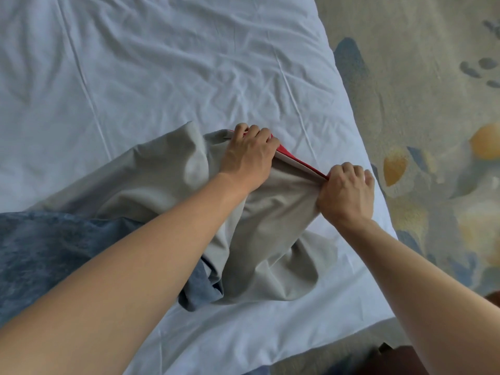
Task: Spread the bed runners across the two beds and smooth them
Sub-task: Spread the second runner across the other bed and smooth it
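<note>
While my arms reach over the white bed [162, 63], my left hand [247, 155] and right hand [346, 193] grip the grey bed runner's [270, 226] red-trimmed far edge, fingers curled.

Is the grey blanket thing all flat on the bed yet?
No. The bed runner is bunched in folds, both hands gripping its red-trimmed edge.

Soft daylight falls across a bed [167, 63] dressed in a creased white sheet [284, 328]. To the right, patterned carpet [405, 85] in beige with blue and yellow-orange blotches. A dark brown piece of furniture [405, 358] sits at the bottom edge.
</note>
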### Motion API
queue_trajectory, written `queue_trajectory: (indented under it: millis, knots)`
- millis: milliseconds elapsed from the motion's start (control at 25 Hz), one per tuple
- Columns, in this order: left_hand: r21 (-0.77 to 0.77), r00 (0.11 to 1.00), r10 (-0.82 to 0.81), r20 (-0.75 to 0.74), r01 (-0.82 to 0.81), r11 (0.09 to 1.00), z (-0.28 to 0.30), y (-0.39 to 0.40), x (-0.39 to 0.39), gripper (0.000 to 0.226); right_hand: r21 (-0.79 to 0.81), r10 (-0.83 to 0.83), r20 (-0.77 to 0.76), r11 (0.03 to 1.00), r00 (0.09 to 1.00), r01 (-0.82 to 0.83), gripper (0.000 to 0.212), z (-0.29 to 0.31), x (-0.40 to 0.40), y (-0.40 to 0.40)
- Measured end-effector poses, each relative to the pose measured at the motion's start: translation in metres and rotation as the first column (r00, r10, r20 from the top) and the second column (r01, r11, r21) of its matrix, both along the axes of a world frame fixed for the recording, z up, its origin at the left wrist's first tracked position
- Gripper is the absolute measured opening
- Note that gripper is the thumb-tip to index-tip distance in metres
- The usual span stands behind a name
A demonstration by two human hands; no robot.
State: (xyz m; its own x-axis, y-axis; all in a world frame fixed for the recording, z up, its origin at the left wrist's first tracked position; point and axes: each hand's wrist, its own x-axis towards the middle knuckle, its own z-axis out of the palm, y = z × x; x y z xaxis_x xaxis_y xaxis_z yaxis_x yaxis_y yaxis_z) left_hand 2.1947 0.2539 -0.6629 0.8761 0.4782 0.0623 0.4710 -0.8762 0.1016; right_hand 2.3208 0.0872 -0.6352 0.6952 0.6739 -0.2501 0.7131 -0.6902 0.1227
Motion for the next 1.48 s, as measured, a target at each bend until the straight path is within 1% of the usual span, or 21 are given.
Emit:
queue_trajectory:
  millis: [80, 160, 240, 280, 320, 440, 560, 760, 840, 920, 1000, 1080, 1120, 1200, 1280, 1320, 1360, 1400, 1440, 1480]
  knots:
    - [-0.004, 0.999, 0.026, 0.018, -0.026, 1.0, 0.001, 0.002, 0.004, 0.02, 0.018, 0.009, -0.013, 1.0, 1.0, -0.008, 0.019, -0.002, -0.003, -0.004]
    - [-0.051, 0.99, 0.143, -0.004, -0.143, 0.988, 0.002, 0.013, -0.002, 0.022, 0.083, 0.07, -0.049, 0.994, 0.996, -0.066, 0.024, -0.002, -0.013, 0.003]
    - [-0.098, 0.956, 0.29, -0.052, -0.294, 0.951, 0.004, 0.027, -0.013, 0.029, 0.158, 0.138, -0.078, 0.98, 0.987, -0.125, 0.029, -0.004, -0.023, 0.019]
    - [-0.107, 0.939, 0.336, -0.076, -0.343, 0.933, 0.004, 0.032, -0.018, 0.033, 0.183, 0.166, -0.084, 0.972, 0.983, -0.149, 0.029, -0.006, -0.027, 0.029]
    - [-0.113, 0.933, 0.348, -0.092, -0.357, 0.927, 0.004, 0.034, -0.021, 0.035, 0.203, 0.188, -0.082, 0.965, 0.979, -0.168, 0.027, -0.008, -0.031, 0.038]
    - [-0.142, 0.957, 0.26, -0.125, -0.277, 0.95, 0.006, 0.03, -0.017, 0.022, 0.232, 0.213, -0.073, 0.954, 0.974, -0.191, 0.011, -0.014, -0.035, 0.054]
    - [-0.146, 0.972, 0.215, -0.096, -0.228, 0.963, 0.01, 0.02, -0.002, 0.013, 0.21, 0.156, -0.049, 0.967, 0.986, -0.143, 0.006, -0.013, -0.019, 0.045]
    - [-0.15, 0.99, 0.09, -0.107, -0.106, 0.983, 0.013, -0.016, 0.045, 0.014, 0.098, 0.048, -0.014, 0.994, 0.999, -0.047, 0.009, -0.005, 0.026, 0.007]
    - [-0.162, 0.995, 0.041, -0.086, -0.055, 0.985, 0.015, -0.032, 0.071, 0.015, 0.077, -0.021, 0.001, 0.997, 1.0, 0.021, 0.012, 0.0, 0.047, -0.011]
    - [-0.198, 0.995, -0.041, -0.094, 0.022, 0.98, 0.018, -0.044, 0.092, 0.016, 0.063, -0.079, 0.008, 0.995, 0.997, 0.078, 0.015, 0.002, 0.061, -0.025]
    - [-0.232, 0.986, -0.123, -0.108, 0.096, 0.968, 0.021, -0.048, 0.103, 0.018, 0.059, -0.084, -0.021, 0.995, 0.996, 0.085, 0.017, -0.002, 0.063, -0.032]
    - [-0.207, 0.986, -0.132, -0.1, 0.109, 0.972, 0.025, -0.038, 0.105, 0.019, 0.125, -0.112, -0.097, 0.984, 0.989, 0.124, 0.024, -0.008, 0.059, -0.037]
    - [-0.16, 0.99, -0.095, -0.107, 0.077, 0.984, 0.027, -0.026, 0.104, 0.02, 0.169, -0.141, -0.138, 0.972, 0.98, 0.163, 0.031, -0.009, 0.054, -0.041]
    - [-0.061, 0.981, 0.061, -0.182, -0.073, 0.995, 0.03, 0.008, 0.1, 0.022, 0.206, -0.161, -0.179, 0.958, 0.971, 0.197, 0.047, -0.011, 0.045, -0.051]
    - [-0.009, 0.927, 0.229, -0.298, -0.243, 0.97, 0.033, 0.039, 0.091, 0.029, 0.195, -0.138, -0.19, 0.965, 0.972, 0.175, 0.05, -0.013, 0.036, -0.061]
    - [-0.003, 0.908, 0.25, -0.337, -0.267, 0.964, 0.037, 0.044, 0.089, 0.038, 0.192, -0.125, -0.193, 0.968, 0.973, 0.162, 0.046, -0.015, 0.031, -0.063]
    - [-0.027, 0.924, 0.191, -0.331, -0.212, 0.977, 0.043, 0.039, 0.092, 0.048, 0.201, -0.117, -0.195, 0.967, 0.974, 0.156, 0.041, -0.016, 0.026, -0.065]
    - [-0.086, 0.954, 0.051, -0.297, -0.08, 0.993, 0.05, 0.023, 0.1, 0.056, 0.221, -0.114, -0.194, 0.962, 0.974, 0.157, 0.035, -0.017, 0.022, -0.066]
    - [-0.155, 0.947, -0.147, -0.284, 0.106, 0.982, 0.056, -0.001, 0.109, 0.059, 0.241, -0.121, -0.193, 0.956, 0.974, 0.166, 0.03, -0.017, 0.019, -0.069]
    - [-0.212, 0.883, -0.349, -0.315, 0.294, 0.932, 0.06, -0.031, 0.116, 0.055, 0.247, -0.129, -0.197, 0.953, 0.972, 0.177, 0.027, -0.017, 0.017, -0.072]
